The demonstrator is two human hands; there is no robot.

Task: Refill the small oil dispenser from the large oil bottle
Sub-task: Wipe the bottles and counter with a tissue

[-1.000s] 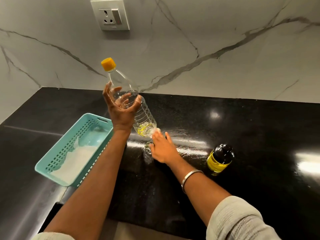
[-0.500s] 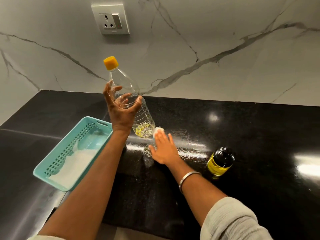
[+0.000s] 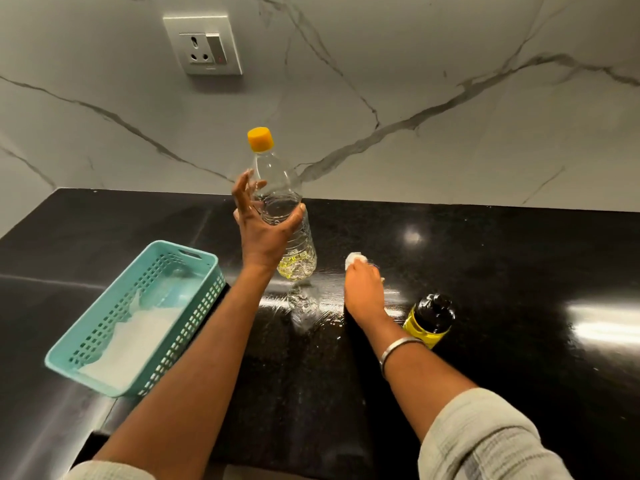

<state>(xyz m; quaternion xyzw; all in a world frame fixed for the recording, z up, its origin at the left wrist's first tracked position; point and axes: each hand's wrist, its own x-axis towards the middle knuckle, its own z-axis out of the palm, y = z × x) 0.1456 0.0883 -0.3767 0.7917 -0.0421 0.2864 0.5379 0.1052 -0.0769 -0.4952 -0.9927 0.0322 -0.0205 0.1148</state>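
We see the black counter [image 3: 485, 271] smeared with oil at centre; a slip there could tip things; open room lies toward three o'clock. Our left hand [image 3: 263, 233] wraps the nearly empty large oil bottle [image 3: 284, 209], lifted clear; the small oil dispenser [image 3: 429, 320] stands at four o'clock; our right hand [image 3: 363, 289] presses a white wad [image 3: 355, 259] flat, fingers mostly hidden.

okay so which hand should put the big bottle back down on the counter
Left. The left hand already holds the bottle capped, just above the counter. The right hand is busy pressing a white wad onto the counter.
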